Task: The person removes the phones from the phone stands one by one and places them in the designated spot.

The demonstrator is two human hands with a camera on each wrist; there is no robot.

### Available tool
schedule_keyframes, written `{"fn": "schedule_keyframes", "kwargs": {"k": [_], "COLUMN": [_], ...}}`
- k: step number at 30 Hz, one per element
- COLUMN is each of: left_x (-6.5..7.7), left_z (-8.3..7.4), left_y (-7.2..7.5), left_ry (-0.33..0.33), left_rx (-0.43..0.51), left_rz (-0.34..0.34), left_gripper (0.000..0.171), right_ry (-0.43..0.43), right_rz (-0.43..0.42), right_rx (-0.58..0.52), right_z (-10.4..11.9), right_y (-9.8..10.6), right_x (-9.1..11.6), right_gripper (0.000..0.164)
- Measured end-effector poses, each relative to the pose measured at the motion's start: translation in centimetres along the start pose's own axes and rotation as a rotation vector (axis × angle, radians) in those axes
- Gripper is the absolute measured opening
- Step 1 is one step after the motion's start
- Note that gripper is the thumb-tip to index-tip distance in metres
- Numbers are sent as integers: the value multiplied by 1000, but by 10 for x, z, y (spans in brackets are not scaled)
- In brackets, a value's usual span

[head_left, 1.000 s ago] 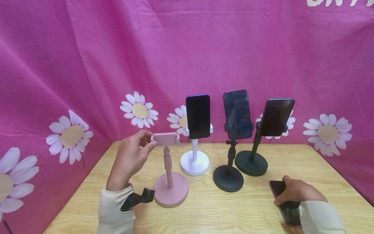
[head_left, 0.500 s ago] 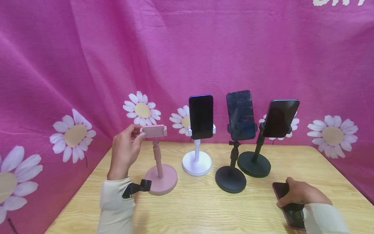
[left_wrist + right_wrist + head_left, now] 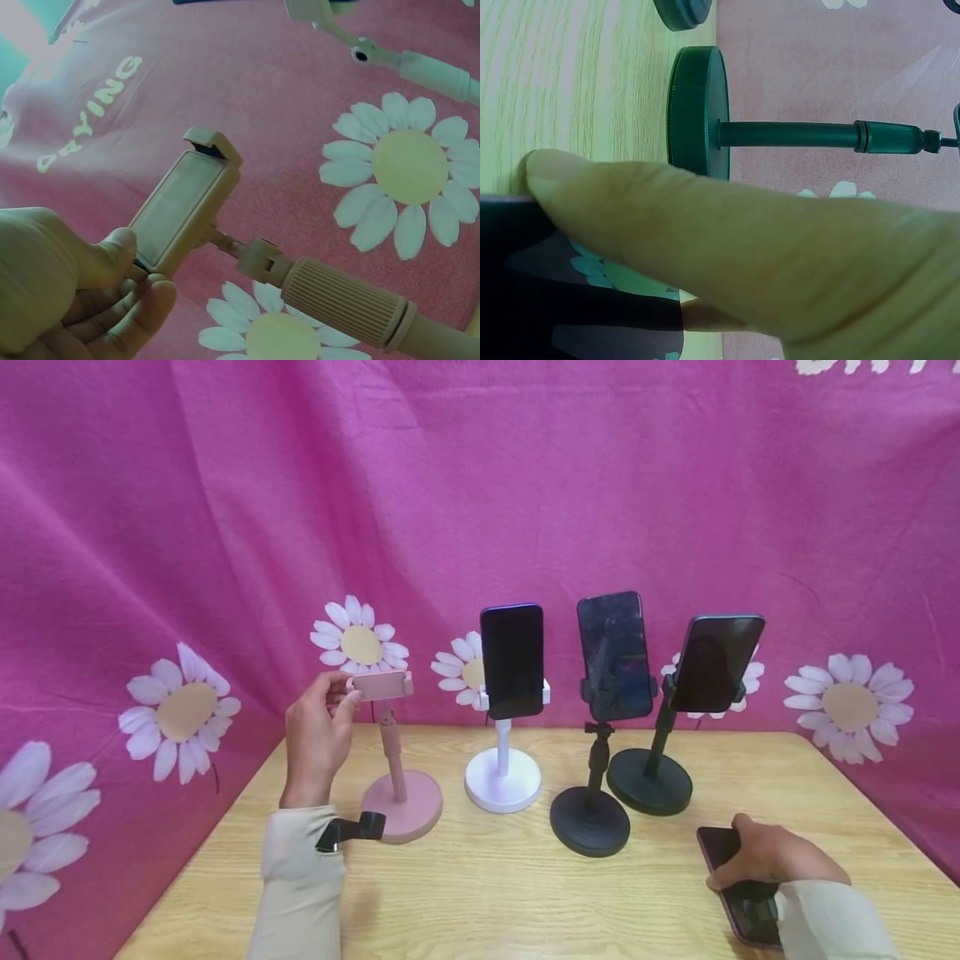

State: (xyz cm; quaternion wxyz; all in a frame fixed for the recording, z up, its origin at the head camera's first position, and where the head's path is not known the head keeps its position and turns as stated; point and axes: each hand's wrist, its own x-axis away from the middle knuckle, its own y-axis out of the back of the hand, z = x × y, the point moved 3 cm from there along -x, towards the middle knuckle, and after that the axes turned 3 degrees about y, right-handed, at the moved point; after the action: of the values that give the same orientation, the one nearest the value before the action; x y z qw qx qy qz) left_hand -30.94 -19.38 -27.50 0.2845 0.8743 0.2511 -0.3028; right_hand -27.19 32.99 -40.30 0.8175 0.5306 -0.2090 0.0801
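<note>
My left hand (image 3: 318,739) pinches the left end of the clamp on a pink phone stand (image 3: 402,806), thumb in front and fingers behind. No phone sits in that clamp (image 3: 184,206), as the left wrist view shows. At the right, my right hand (image 3: 780,853) grips a dark phone (image 3: 752,914) by its long edges, thumb on the near side; the phone lies face up on the table. Part of its screen is hidden under the hand. In the right wrist view a finger (image 3: 667,232) crosses over the phone's edge.
A white stand (image 3: 502,781) and two black stands (image 3: 590,822), (image 3: 651,781) each hold an upright phone in the middle and right of the wooden table (image 3: 480,893). A magenta cloth (image 3: 480,485) with daisies hangs behind and along the sides.
My left hand has moved the pink stand back and to the left, away from the table's front. The right hand has stayed on the phone, which lies about where it was.
</note>
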Motion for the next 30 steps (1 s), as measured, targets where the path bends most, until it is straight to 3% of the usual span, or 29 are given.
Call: {"fn": "schedule_keyframes", "kwargs": {"k": [13, 30], "left_x": [-5, -2], "left_z": [11, 10], "left_y": [-7, -9], "left_ry": [22, 67], "left_rx": [27, 19], "left_rz": [-57, -29], "left_gripper": [27, 30], "right_ry": [14, -18], "right_rz": [3, 10], "right_rx": [-16, -34], "right_z": [1, 2], "right_y": [1, 0], "right_x": [0, 6], "right_gripper": [109, 105]}}
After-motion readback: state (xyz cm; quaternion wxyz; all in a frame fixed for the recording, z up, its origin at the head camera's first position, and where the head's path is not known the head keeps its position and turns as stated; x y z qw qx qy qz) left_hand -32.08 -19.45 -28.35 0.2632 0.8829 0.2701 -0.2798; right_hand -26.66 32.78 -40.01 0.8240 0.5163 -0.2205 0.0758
